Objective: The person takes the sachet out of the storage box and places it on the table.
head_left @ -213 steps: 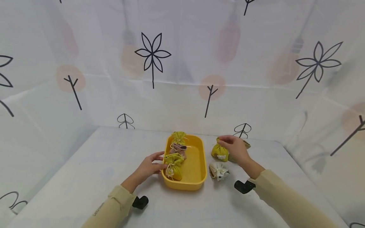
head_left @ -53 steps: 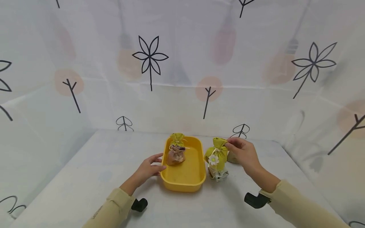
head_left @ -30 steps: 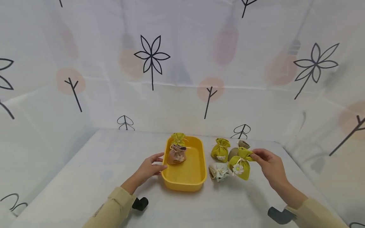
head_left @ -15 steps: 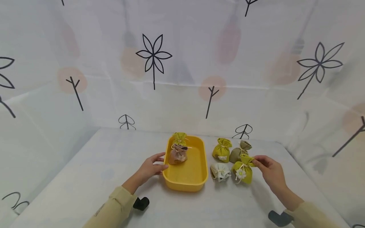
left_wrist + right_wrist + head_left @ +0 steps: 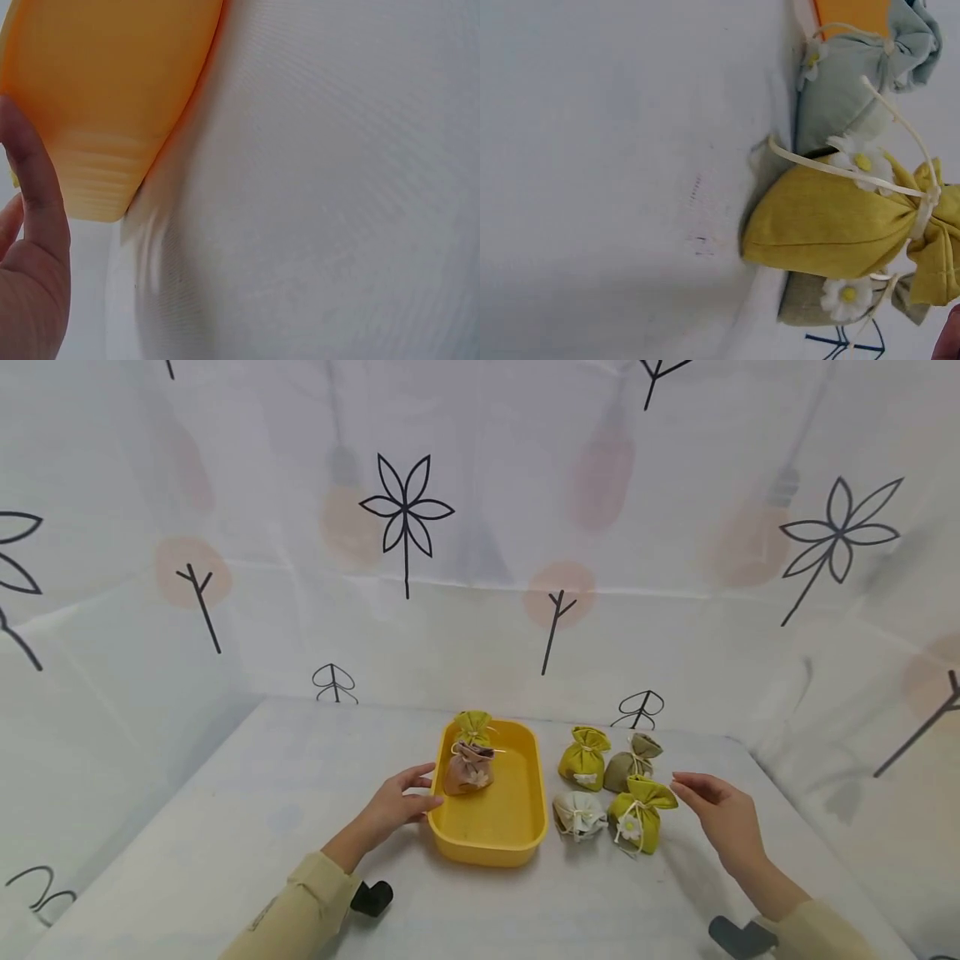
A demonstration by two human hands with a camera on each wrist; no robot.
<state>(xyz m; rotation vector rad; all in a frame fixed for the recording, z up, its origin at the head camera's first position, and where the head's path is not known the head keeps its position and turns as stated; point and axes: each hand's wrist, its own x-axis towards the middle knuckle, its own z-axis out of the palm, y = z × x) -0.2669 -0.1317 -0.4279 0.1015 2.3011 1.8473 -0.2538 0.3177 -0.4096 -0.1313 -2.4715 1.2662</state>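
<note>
A yellow-green drawstring pouch (image 5: 645, 837) with a white flower stands on the table to the right of the yellow tray (image 5: 487, 856). Just off its gathered top is my right hand (image 5: 727, 827), fingers loosely bent and holding nothing; only a fingertip (image 5: 950, 337) shows in the right wrist view. My left hand (image 5: 390, 806) rests against the tray's left side, thumb at the rim. The left wrist view has that thumb (image 5: 41, 195) beside the tray's outer wall (image 5: 112, 75). Inside the tray, a pinkish pouch (image 5: 461, 774) sits in front of a green one (image 5: 472, 723).
A pale blue-white pouch (image 5: 577, 812) lies between the tray and the yellow-green pouch. Behind stand another green pouch (image 5: 579, 760) and a grey-olive pouch (image 5: 621, 768). A printed white cloth (image 5: 480, 635) backs the white table (image 5: 300, 760).
The flowered yellow-green pouch, earlier at the tray's front left, was carried right by my right hand, set down beside the other pouches and let go. My left hand stayed at the tray.
</note>
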